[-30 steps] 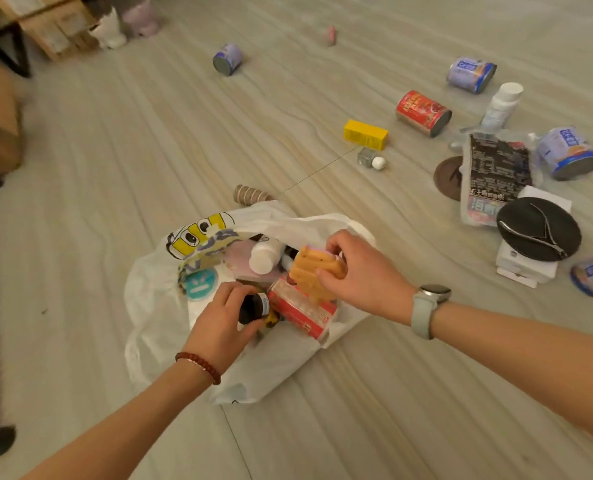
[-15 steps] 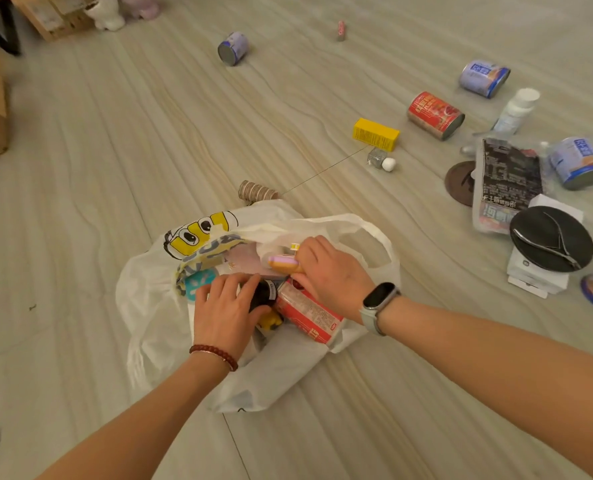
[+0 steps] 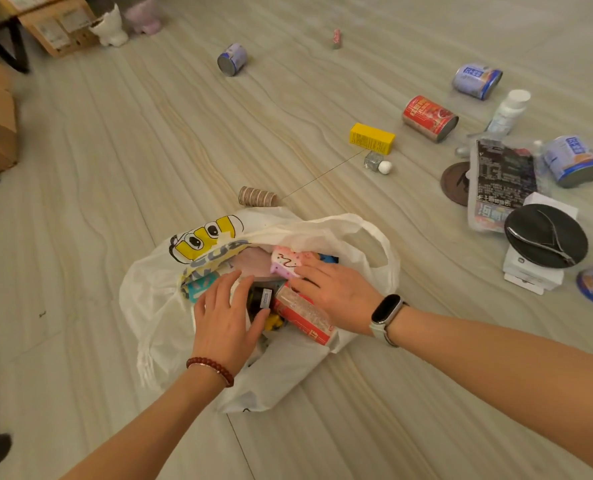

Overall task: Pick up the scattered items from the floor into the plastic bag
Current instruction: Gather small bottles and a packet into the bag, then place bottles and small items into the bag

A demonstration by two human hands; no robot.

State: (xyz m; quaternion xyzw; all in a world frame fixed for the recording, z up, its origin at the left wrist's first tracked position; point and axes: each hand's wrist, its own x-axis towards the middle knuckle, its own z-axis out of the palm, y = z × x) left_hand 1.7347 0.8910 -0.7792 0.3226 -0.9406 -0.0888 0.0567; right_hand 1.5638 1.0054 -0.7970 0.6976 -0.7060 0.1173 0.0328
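Both my hands rest flat in the mouth of the plastic bag (image 3: 156, 306), fingers released. My right hand (image 3: 336, 292) is nearer the remaining items: the yellow box (image 3: 372, 138) lies forward-right on the floor, long axis crosswise.

single head-worn view, looking forward and down, close over the floor (image 3: 115, 161), wide-angle

My arms are bare — a red bead bracelet (image 3: 210, 369) on my left wrist, a black-faced, pale-strapped smartwatch (image 3: 386, 314) on my right.
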